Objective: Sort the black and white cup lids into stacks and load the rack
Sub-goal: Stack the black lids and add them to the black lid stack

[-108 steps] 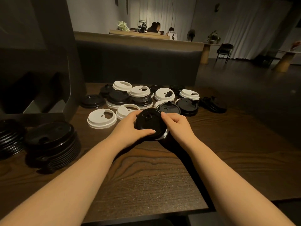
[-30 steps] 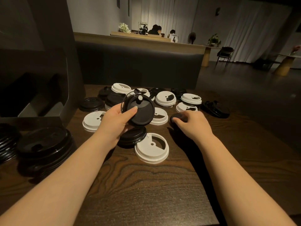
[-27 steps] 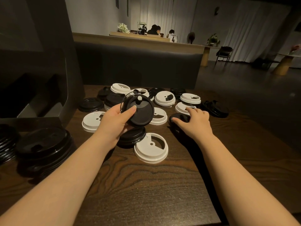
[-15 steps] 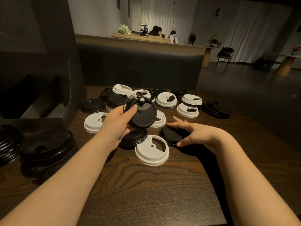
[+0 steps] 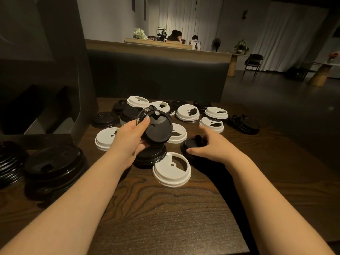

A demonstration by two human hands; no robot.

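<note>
The desk [image 5: 165, 218] is dark wood with bold grain and a low sheen. The black lids [image 5: 55, 162] stacked at lower left are glossy plastic catching highlights; the white lids [image 5: 172, 170] look smooth, matt plastic. White cloth curtains [image 5: 184, 15] hang at upper centre.

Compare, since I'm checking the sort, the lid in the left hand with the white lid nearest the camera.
The held black lid is dark and tilted up off the table in the left hand; the nearest white lid is pale and lies flat on the table, untouched. Both are round cup lids.
</note>
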